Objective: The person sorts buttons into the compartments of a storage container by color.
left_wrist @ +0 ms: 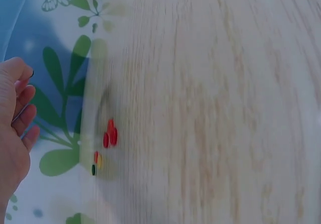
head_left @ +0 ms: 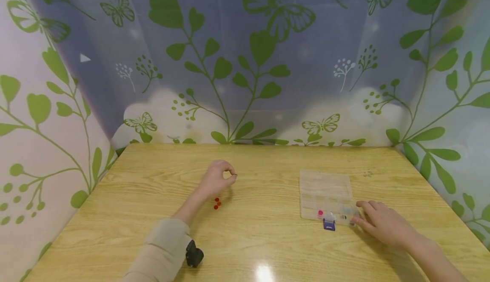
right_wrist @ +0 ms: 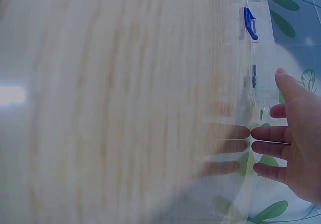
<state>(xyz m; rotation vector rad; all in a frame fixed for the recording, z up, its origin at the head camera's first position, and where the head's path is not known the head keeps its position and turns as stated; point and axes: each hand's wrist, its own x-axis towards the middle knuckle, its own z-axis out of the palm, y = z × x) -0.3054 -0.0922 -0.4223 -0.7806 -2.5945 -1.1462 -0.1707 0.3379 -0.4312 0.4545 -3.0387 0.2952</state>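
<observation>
My left hand [head_left: 216,180] is raised over the table, thumb and forefinger pinching a tiny dark bead-like piece [left_wrist: 32,74]. Below it lie several small red beads [head_left: 217,203]. The left wrist view also shows a small group with a red, a yellow and a dark green bead [left_wrist: 94,170]. On the right, a clear plastic compartment box [head_left: 325,184] lies with its lid folded back and a blue latch [head_left: 329,224] at the front. Its front compartments hold a pink piece [head_left: 320,213] and some dark ones. At the box's right end is my right hand [head_left: 386,224], fingers extended; contact is unclear.
Some tiny pale pieces [head_left: 367,174] lie behind the box on the wooden table [head_left: 264,231]. A leaf-patterned curtain [head_left: 237,82] hangs along the table's back and sides. A black wrist camera [head_left: 194,254] sits on the left sleeve.
</observation>
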